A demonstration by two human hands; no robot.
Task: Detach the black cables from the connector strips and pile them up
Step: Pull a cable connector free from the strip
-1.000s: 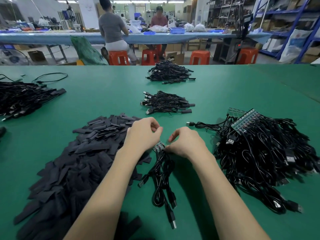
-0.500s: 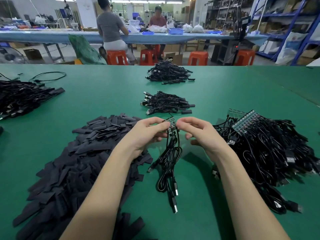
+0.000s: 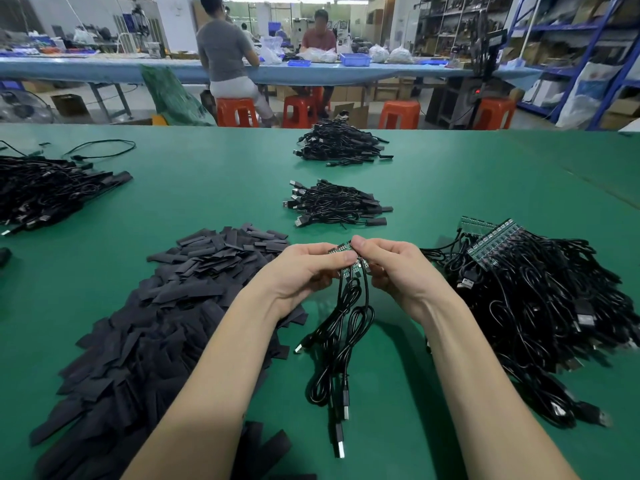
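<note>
At frame centre, the left hand and right hand pinched a thin, probably brittle connector strip by its edges, 3 or so limp, light black cables dangling below.

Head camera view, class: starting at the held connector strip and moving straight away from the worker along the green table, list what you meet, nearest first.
connector strip pinched by left hand and right hand → near cable pile → far cable pile → orange stools → blue workbench

Orange stools, perhaps plastic; shelving.
</note>
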